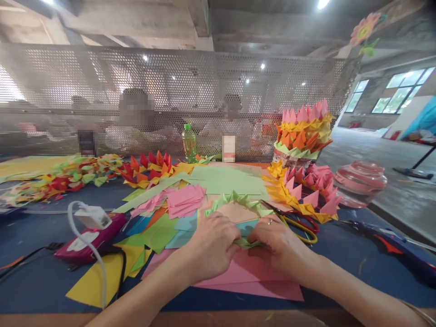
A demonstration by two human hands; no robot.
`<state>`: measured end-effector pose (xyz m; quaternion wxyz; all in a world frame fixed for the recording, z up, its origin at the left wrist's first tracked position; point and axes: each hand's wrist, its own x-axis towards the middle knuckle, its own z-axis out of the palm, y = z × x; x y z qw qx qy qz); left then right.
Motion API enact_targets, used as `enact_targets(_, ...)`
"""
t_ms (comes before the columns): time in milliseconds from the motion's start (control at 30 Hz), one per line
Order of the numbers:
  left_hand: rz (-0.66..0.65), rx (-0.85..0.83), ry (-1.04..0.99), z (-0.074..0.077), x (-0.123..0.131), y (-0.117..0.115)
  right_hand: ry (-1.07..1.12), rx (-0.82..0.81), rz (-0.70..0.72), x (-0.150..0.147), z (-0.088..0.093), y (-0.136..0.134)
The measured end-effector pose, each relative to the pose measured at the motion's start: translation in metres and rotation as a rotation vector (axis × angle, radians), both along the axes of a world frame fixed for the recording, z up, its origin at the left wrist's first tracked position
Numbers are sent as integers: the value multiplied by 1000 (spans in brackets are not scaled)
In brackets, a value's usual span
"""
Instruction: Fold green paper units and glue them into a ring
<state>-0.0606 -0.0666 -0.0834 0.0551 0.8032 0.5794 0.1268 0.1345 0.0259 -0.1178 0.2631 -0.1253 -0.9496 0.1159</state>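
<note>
Both hands grip a ring of folded light green paper (235,199) with pointed tips, held over loose sheets. My left hand (218,240) has its fingers curled on the near left of the ring. Opposite it, my right hand (274,238), with a finger ring on it, pinches the near right part. Between the hands a bit of folded green paper shows; the fingertips partly hide it. Pink sheets (245,270) lie beneath. Scissors with red and yellow handles (301,229) rest just beyond my right hand.
A magenta power strip (91,238) with a white plug and cables lies left. A glue gun (391,247) and a pink jar (361,184) are right. Folded paper rings (306,200), a tiered paper piece (303,131) and a green-capped bottle (189,144) stand before a perforated screen (204,81).
</note>
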Motion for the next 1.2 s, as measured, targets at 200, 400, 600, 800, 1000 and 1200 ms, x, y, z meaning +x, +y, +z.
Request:
enact_targets(200,-11,11,32,0,2,-2,-14,13,-5,1,2,-3)
enact_targets(400,-47,31,36,-3,4,-1,-36,45,-4,-2,5,-7)
enact_targets(600,-74,29,-8,-5,9,-1,-14,70,13,-2,5,-10)
enact_targets(800,-47,42,0,-5,8,0,21,47,-2,0,6,-7)
enact_targets(1000,-29,67,56,-2,-1,3,7,-11,-62,2,9,-2)
enact_targets(1200,-20,42,17,-3,-3,3,4,-40,-31,3,3,-3)
